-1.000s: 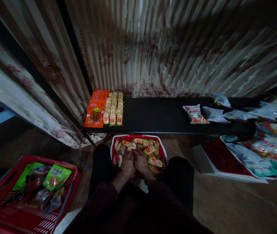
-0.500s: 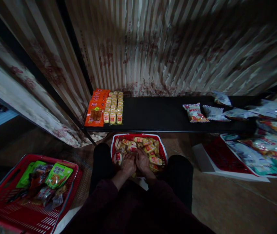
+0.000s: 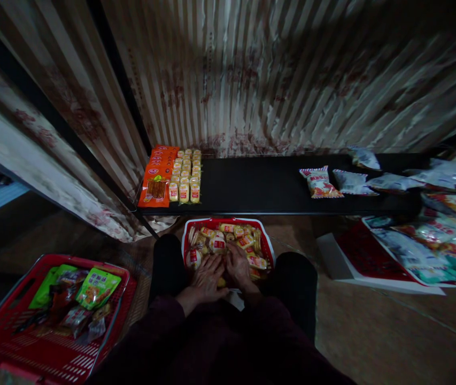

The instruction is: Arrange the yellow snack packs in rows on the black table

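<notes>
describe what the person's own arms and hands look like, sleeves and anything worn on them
Both arms are in long, dark sleeves, a deep maroon or purplish shade as far as the dim light shows, reaching about to the wrists. The left hand and right hand are bare, without gloves. No watch or bracelet can be made out.

The left grip (image 3: 207,278), previously alongside the right grip (image 3: 239,264), now lies angled across the packets, its thumb stretched toward the right wrist. A round, red-labelled packet (image 3: 217,244), partly covered by fingers a second ago, shows plainly.
</notes>
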A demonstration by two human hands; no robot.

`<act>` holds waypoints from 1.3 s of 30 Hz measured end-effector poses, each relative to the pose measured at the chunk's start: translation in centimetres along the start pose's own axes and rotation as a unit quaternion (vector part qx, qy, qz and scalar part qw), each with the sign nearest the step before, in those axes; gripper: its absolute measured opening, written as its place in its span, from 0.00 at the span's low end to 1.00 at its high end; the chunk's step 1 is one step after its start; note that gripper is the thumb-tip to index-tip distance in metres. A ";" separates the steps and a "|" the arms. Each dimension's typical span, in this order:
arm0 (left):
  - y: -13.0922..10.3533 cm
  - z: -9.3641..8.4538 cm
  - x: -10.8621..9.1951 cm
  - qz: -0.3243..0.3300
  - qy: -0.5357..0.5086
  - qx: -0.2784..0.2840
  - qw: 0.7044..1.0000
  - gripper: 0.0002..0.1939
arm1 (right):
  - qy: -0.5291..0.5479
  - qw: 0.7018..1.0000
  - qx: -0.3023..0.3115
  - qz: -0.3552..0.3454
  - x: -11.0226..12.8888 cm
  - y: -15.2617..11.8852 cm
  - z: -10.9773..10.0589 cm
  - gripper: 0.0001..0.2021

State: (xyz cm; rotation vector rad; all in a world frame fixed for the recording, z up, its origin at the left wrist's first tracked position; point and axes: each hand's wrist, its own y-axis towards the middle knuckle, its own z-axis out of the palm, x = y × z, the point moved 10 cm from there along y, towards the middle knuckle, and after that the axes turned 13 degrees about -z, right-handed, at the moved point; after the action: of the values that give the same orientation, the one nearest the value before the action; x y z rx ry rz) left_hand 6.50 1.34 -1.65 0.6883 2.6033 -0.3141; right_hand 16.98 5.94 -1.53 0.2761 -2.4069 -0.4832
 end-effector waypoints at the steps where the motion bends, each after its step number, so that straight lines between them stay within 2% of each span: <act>1: -0.1 0.3 0.3 -0.004 0.004 0.003 1.000 0.40 | 0.003 1.000 0.004 -0.002 0.2 -0.1 0.1 0.19; 5: 0.5 1.5 1.0 -0.031 0.011 0.013 0.999 0.34 | 0.010 1.000 0.007 0.000 0.1 -0.2 0.4 0.19; 9: 2.5 2.2 1.3 -0.087 0.001 0.040 0.995 0.31 | 0.013 1.000 -0.001 0.007 -0.6 -0.2 0.5 0.19; 13: 4.8 1.0 1.6 -0.151 -0.025 0.007 0.988 0.33 | 0.008 1.000 -0.003 0.002 -0.7 -0.1 0.3 0.18; 17: 6.6 -0.4 2.5 -0.199 -0.071 -0.045 0.976 0.27 | -0.017 0.999 -0.024 -0.016 -0.7 0.0 -1.2 0.20; 20: 7.5 -1.1 4.4 -0.280 -0.112 -0.078 0.950 0.23 | -0.040 0.999 -0.025 -0.023 -1.1 0.2 -2.2 0.21; 23: 8.0 -0.8 6.3 -0.373 -0.154 -0.061 0.913 0.19 | -0.038 0.999 -0.016 -0.017 -1.8 0.2 -2.2 0.21; 27: 9.0 -0.1 6.7 -0.378 -0.175 -0.021 0.909 0.16 | -0.008 1.000 -0.005 0.018 -3.0 0.2 -0.9 0.21; 32: 9.1 1.1 6.9 -0.370 -0.178 0.004 0.912 0.17 | -0.004 0.996 0.030 0.084 -3.9 0.9 1.4 0.21; 39: 9.4 1.9 7.7 -0.372 -0.222 -0.007 0.901 0.18 | -0.001 0.985 0.041 0.167 -5.0 1.3 2.9 0.22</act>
State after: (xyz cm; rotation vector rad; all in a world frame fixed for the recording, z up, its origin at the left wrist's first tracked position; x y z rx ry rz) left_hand 5.96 11.91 -7.82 -0.3923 2.2976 -0.5925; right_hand 18.82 9.53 -5.94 -0.0938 -2.4127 -0.2326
